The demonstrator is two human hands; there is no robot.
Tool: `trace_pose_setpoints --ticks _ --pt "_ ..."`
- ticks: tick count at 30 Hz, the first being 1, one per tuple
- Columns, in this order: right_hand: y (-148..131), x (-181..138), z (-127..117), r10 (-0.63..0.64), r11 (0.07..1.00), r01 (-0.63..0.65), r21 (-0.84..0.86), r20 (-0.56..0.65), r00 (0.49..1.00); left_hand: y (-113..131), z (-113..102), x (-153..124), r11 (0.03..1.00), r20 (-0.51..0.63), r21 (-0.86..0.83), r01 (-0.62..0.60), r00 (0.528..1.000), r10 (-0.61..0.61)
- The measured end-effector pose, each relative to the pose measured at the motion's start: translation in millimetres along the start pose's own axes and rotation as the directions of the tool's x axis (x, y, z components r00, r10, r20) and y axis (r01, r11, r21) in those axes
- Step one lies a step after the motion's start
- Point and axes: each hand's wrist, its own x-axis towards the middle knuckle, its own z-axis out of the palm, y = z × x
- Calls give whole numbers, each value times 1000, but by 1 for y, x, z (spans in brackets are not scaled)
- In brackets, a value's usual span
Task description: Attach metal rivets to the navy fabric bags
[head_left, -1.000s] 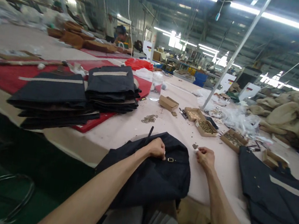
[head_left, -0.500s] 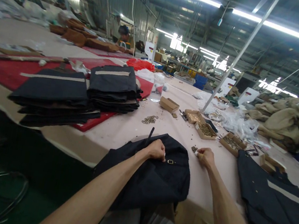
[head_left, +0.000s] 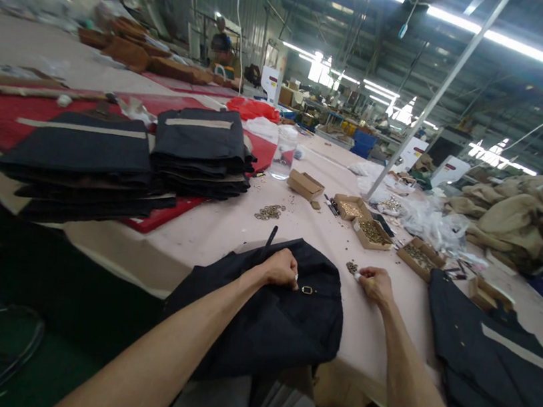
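Observation:
A dark navy garment point(head_left: 281, 313) lies over the near table edge and my lap, with a small brass buckle point(head_left: 308, 290) fixed on it. My left hand point(head_left: 281, 267) is closed in a fist on the cloth just left of the buckle, pinching something small and white. My right hand point(head_left: 375, 284) rests on the pink table beside the garment, fingers pinched together next to a little heap of metal bits point(head_left: 352, 267); what it holds is too small to name.
Stacks of folded dark garments point(head_left: 201, 150) sit on a red mat at the left. Open cardboard boxes of metal fittings point(head_left: 372, 231), a loose pile of rings point(head_left: 270, 213) and a clear cup point(head_left: 284, 155) stand mid-table. More dark garments point(head_left: 492, 356) lie right; tan cloth point(head_left: 527, 212) is piled beyond.
My right hand has slid a little forward to the small heap of metal bits. My left hand stays on the cloth by the buckle. The view shifted slightly.

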Motion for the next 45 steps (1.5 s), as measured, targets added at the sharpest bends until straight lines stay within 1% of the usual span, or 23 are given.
trace_pose_setpoints --ticks 3,7,11,14,19,22,24,25,27,29,31,33,37,43,45 --pt "-1 8 5 -5 996 2 -84 -38 999 0 1 0 1000 -8 5 3 1000 -3" --pt "-5 12 3 -20 993 22 -120 18 1000 1 1 -2 1000 -12 -2 15 1000 -15" --pt "-8 5 -3 -42 989 55 -141 94 995 1 3 -4 1000 1 -27 6 1000 -6" --pt "-7 -1 -3 -59 983 78 -164 121 991 -1 7 -5 1000 3 -24 -13 1000 13" --pt "-10 -9 1 -52 928 88 -361 107 993 -3 8 -10 999 19 -34 -32 999 33" --pt "-28 -20 3 -78 908 106 -405 87 993 -3 8 -12 998 21 -46 -42 999 43" --pt "-49 -33 8 -159 917 174 -359 71 985 -4 8 -12 997 26 -52 -56 998 58" --pt "-62 -42 12 -223 919 238 -315 82 971 -4 8 -12 997 26 -52 -62 998 64" --pt "-90 -60 22 -373 896 395 -203 136 918 -6 10 -11 997 17 -41 -72 997 73" --pt "-115 -77 35 -496 845 524 -110 206 843 -7 11 -10 996 3 -30 -80 997 80" --pt "-132 -87 47 -561 802 593 -70 253 788 -9 11 -11 995 3 -32 -92 996 92" --pt "-139 -90 57 -582 780 622 -69 285 762 -10 11 -12 993 9 -53 -104 995 104" --pt "-136 -86 67 -583 773 631 -69 315 749 -10 10 -14 989 23 -100 -108 994 111" --pt "-131 -76 69 -533 824 566 1 338 776 -10 7 -14 992 40 -93 -90 995 94" --pt "-131 -74 71 -523 833 553 18 351 777 -10 7 -14 992 43 -93 -85 995 89"
